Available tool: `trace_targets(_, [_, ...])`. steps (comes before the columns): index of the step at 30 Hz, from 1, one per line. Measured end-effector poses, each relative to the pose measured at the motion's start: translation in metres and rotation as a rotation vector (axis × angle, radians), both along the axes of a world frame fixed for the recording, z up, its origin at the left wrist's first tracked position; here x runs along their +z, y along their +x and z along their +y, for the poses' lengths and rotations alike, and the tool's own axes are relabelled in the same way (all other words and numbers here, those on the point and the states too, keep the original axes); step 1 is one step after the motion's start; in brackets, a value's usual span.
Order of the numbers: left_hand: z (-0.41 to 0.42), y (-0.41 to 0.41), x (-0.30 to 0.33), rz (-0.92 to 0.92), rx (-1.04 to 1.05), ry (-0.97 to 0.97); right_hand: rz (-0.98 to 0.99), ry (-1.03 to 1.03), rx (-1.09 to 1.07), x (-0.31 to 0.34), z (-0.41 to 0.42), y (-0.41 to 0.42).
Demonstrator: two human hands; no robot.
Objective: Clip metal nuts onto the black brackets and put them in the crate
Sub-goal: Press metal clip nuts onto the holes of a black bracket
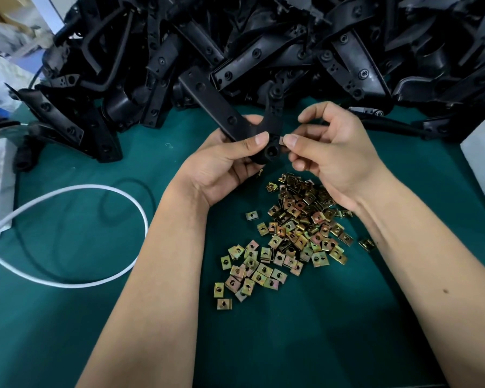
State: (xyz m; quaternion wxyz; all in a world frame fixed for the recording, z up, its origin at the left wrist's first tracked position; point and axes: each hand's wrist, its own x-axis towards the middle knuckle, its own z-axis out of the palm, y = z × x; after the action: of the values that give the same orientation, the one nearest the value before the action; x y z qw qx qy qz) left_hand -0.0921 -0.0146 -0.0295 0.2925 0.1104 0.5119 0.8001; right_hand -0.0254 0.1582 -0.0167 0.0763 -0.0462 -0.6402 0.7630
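Our left hand (224,161) grips the bracket (235,121) above the table; our right hand (331,152) pinches a nut (280,140) right at its edge. Push crooked and it could pop off into the loose nuts (289,233) below us.

Bracket pile (263,46) blocks rear; nuts (291,233) btwn forearms.
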Motion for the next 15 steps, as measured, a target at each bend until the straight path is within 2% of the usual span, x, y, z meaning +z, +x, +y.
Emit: trace_targets(15, [0.0009, 0.0018, 0.0023, -0.002, -0.045, -0.074, 0.006, -0.027, 0.056, -0.0005, 0.002, 0.0026])
